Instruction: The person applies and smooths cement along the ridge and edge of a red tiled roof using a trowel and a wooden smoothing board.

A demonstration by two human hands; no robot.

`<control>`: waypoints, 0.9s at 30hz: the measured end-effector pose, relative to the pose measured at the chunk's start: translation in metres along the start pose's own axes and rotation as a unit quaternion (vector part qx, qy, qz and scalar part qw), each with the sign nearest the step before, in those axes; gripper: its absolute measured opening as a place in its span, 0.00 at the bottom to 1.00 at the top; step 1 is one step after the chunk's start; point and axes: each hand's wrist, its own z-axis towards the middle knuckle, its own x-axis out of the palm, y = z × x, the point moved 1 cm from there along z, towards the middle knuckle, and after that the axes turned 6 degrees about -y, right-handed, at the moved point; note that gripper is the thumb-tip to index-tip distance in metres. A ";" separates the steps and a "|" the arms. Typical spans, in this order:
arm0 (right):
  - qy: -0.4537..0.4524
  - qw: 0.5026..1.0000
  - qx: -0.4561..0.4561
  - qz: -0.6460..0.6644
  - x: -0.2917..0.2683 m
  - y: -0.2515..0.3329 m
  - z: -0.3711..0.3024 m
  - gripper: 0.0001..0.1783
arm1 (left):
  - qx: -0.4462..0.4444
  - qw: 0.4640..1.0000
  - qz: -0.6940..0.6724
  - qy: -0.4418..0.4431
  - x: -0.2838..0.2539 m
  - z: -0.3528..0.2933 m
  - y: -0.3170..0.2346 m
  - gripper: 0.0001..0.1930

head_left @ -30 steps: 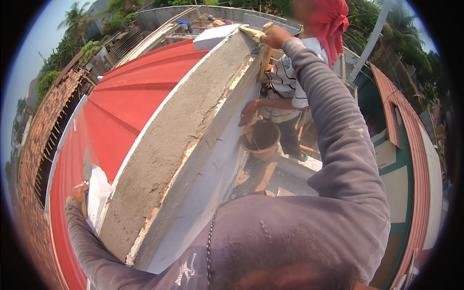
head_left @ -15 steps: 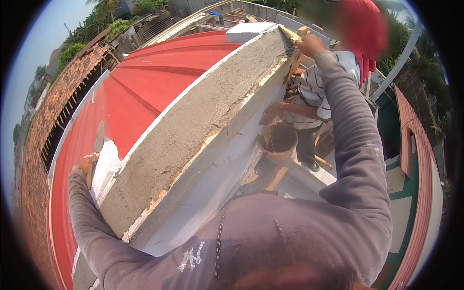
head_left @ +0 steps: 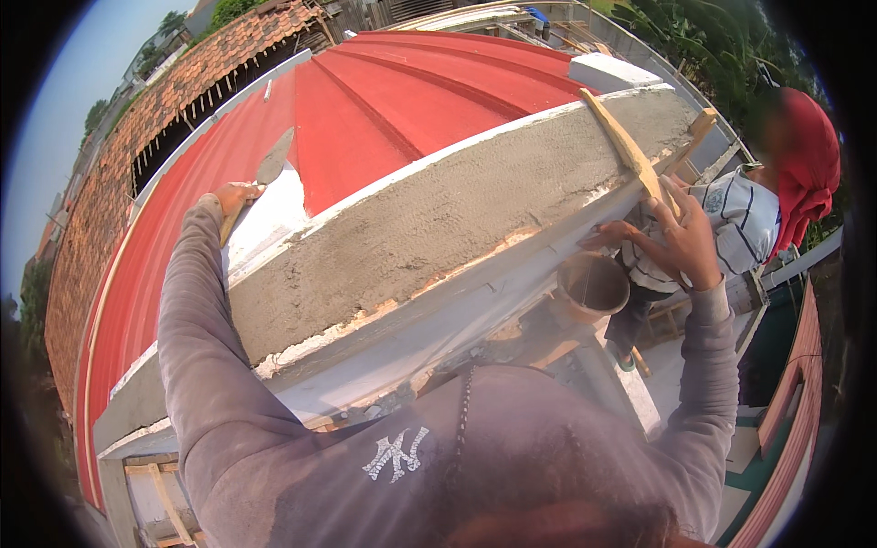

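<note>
A long band of wet grey mortar (head_left: 429, 201) covers the top of the wall in front of me. Across its far right part lies a narrow wooden strip (head_left: 621, 142), gripped at its near end by my right hand (head_left: 692, 239). My left hand (head_left: 236, 195) is closed on the wooden handle of a trowel (head_left: 276, 157); its metal blade points up and away from me. That hand is over the red roof, beside a white patch (head_left: 274, 219) at the mortar's edge.
A co-worker in a red head covering (head_left: 818, 164) is below the wall at right, one hand (head_left: 610, 236) near a bucket (head_left: 589, 309). Red metal roofing (head_left: 365, 119) slopes beyond the mortar. A white block (head_left: 617, 71) sits at the far end.
My right arm has bent and drawn back from the far end, bringing the wooden strip nearer across the mortar. The view has turned right. My left hand still holds the trowel.
</note>
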 end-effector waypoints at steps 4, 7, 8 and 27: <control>-0.007 0.970 0.200 0.135 -0.008 0.047 -0.003 0.31 | -0.006 0.999 -0.033 0.003 0.006 0.005 -0.004 0.29; 0.000 0.952 0.241 0.189 -0.022 0.098 -0.003 0.33 | -0.005 0.999 -0.036 0.005 0.014 0.013 0.003 0.29; 0.003 0.951 0.231 0.203 -0.026 0.113 -0.003 0.32 | -0.003 0.999 -0.036 0.014 0.014 0.016 0.008 0.29; 0.099 0.986 -0.084 0.109 -0.023 0.291 0.274 0.27 | -0.117 0.989 -0.072 0.057 -0.009 -0.024 -0.045 0.34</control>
